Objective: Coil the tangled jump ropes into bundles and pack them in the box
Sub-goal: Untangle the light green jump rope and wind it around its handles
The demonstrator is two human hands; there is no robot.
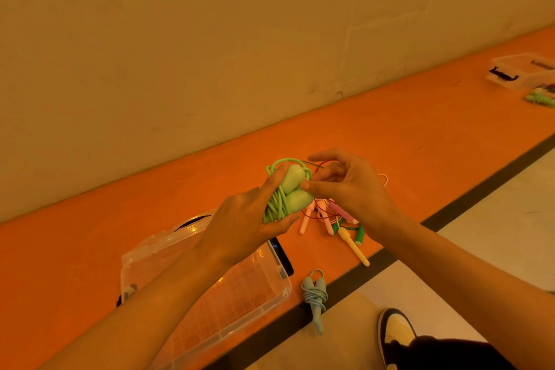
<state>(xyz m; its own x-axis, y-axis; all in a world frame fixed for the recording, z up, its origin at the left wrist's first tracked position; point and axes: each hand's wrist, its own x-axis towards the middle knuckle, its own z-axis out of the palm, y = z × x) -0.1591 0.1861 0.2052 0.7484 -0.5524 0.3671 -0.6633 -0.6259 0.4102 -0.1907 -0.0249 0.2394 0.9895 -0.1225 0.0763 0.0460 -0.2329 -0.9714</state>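
**A:** Starting at the left, why is the clear box [249,294] placed there?

**B:** It sits open on the orange floor, directly below the left forearm. I judge this keeps the drop short for each finished bundle. No rope is visible inside it.

**A:** What is the left hand [240,228] doing?

**B:** It grasps the green jump rope [288,192] above the floor. Its fingers are wrapped round the gathered cord, and both handles sit side by side on top. That grip clamps the loops so they cannot spring apart.

**A:** And the blue-grey bundle [315,294]?

**B:** It is already coiled and lies on the floor just beside the box. It is not packed.

**A:** What lies farther right?

**B:** The tangled ropes [330,219] lie on the floor under both hands, thin cords and pink, yellow and green handles crossing one another.

**A:** And the right hand [351,189]?

**B:** Its fingers are curled and its thumb tip is at the green handles. It is probably tucking the cord end, but whether it actually pinches cord cannot be determined.

**A:** Anything at the far right?

**B:** A second box [516,72], well apart.
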